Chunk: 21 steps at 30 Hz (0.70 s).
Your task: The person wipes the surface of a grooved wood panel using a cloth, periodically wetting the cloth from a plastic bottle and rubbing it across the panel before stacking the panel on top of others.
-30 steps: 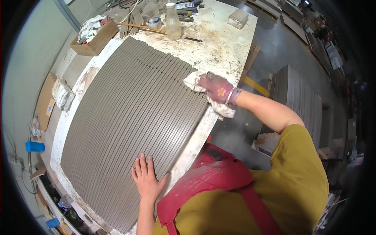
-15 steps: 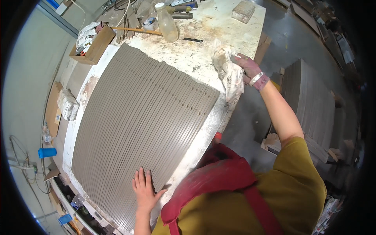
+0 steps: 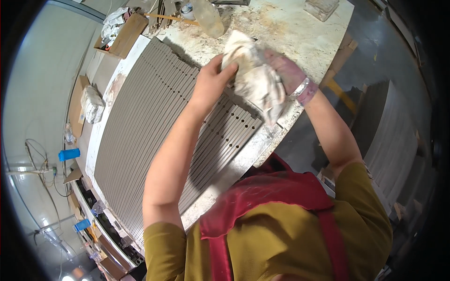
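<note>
Your left hand (image 3: 212, 79) and right hand (image 3: 284, 70) both clutch the soft, limp rag (image 3: 253, 77); bunch its middle, at 12 o'clock over the grey slats (image 3: 140, 136).

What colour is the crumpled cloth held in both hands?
Off-white with grey smudges, crumpled cloth; seen in the head view.

Crumpled stained white rag (image 3: 255, 77) between both hands

We had both arms stretched forward and brought together ahead of the chest. Our left hand (image 3: 212, 80) was raised, fingers curled closed in a grip, its bare forearm running straight up from the elbow. Our right hand (image 3: 284, 70) faced it, also clenched, wrist bent inward, a band around that wrist.
</note>
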### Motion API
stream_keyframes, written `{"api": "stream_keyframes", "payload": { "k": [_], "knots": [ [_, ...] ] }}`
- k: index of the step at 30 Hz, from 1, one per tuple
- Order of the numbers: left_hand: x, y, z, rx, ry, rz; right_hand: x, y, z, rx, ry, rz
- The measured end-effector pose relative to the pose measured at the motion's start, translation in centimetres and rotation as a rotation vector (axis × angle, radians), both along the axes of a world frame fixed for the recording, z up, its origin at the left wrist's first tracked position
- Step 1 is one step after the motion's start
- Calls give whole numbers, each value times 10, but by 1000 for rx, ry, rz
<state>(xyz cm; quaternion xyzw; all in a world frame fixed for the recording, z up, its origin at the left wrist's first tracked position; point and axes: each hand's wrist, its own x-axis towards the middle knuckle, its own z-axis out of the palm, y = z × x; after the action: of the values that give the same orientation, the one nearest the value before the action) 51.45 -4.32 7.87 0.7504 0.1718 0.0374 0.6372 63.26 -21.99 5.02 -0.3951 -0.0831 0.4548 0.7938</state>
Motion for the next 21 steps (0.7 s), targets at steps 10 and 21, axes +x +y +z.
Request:
{"api": "stream_keyframes", "payload": {
  "k": [10, 21],
  "knots": [
    [72, -4, 15, -810, 98, 176, 1, -24, -77, 505, 394, 172],
    [118, 115, -31, 312, -101, 267, 43, 4, -76, 706, 594, -50]
  ]
}}
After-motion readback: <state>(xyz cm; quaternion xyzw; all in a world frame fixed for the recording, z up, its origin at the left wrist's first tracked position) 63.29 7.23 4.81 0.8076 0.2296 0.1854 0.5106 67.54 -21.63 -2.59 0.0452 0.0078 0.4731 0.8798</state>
